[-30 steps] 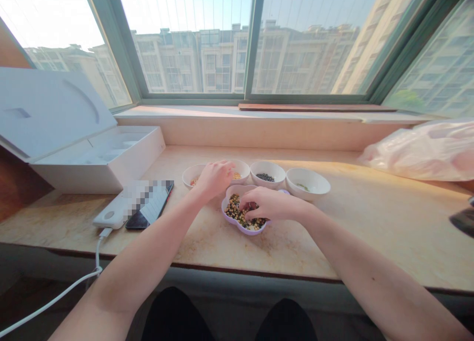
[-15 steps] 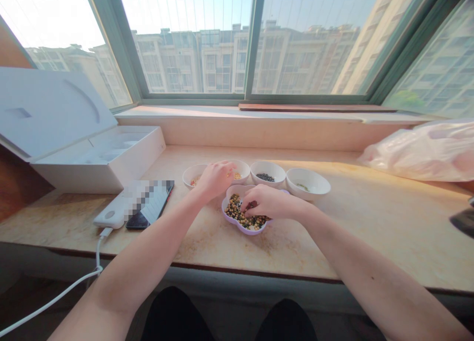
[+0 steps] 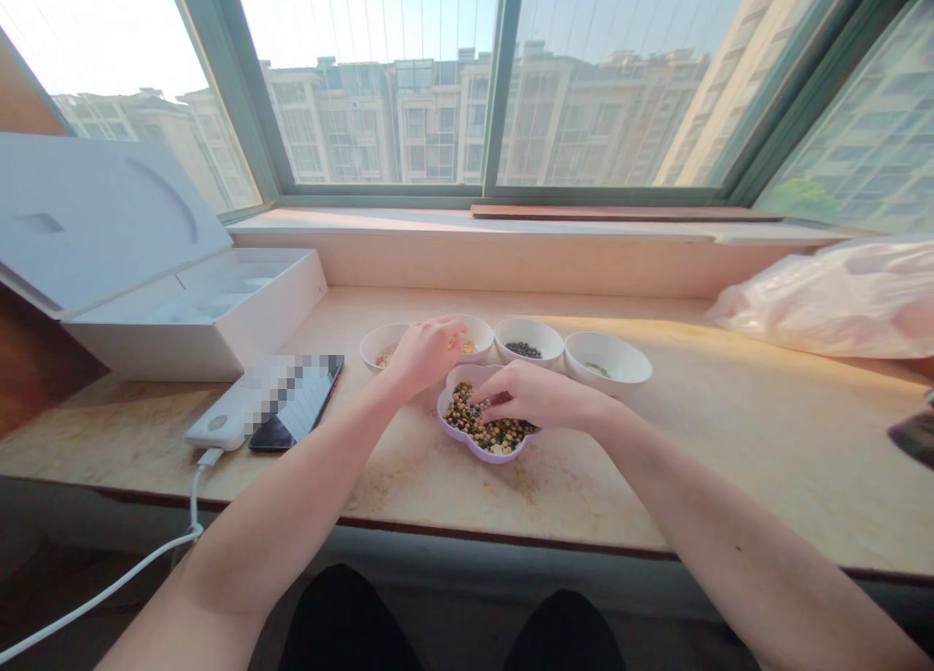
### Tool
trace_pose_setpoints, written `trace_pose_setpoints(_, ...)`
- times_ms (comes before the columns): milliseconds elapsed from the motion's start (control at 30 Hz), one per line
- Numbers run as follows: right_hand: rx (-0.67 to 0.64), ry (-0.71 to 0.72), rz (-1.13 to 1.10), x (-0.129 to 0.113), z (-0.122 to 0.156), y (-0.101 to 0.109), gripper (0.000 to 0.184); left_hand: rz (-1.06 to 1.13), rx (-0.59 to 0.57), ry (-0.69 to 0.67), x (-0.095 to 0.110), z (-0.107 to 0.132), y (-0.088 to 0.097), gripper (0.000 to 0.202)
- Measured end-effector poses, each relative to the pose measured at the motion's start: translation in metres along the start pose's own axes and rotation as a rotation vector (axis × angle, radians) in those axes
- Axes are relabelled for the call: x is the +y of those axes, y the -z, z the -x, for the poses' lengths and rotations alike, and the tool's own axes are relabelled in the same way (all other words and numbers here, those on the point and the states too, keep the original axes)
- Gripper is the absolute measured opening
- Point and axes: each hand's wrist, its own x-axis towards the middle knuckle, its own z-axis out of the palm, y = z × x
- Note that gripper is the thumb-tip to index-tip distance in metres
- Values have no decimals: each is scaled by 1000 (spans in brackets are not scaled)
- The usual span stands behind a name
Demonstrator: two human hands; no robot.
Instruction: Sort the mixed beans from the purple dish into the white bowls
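Note:
In the head view a purple-rimmed, petal-shaped bowl [image 3: 490, 453] holds mixed dark and yellowish beans. My right hand [image 3: 529, 395] is over it from the right, thumb and fingers apart, with fingertips at the beans. My left hand [image 3: 429, 348] is at the near left rim of a white bowl [image 3: 478, 327] with yellow kernels or beans. Its fingers are bent together, and whatever they hold is hidden. Alongside stand a white bowl [image 3: 371, 342] with pale reddish pieces, another white bowl [image 3: 549, 329] with black beans, and a white bowl [image 3: 626, 362] with a few green beans.
An open white box [image 3: 269, 306] stands at the left. Nearer lie a white power bank [image 3: 217, 420] with a cable [image 3: 194, 501] and a dark phone [image 3: 273, 436]. A plastic bag [image 3: 832, 301] and a dark object [image 3: 912, 438] are at the right. A window runs behind the counter [image 3: 730, 438].
My right thumb and fingers have spread apart over the petal-shaped bowl; the dark reddish bit between them no longer shows. My left hand has hardly moved.

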Motion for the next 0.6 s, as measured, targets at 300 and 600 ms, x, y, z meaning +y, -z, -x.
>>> trace_pose_setpoints(300, -27, -33, 25, -3, 1, 3, 26, -3, 0, -2, 1, 1, 3, 31)
trace_pose_setpoints(600, 231, -121, -49, 13, 8, 19, 23, 70, -5, -25, 1, 1, 5, 30)
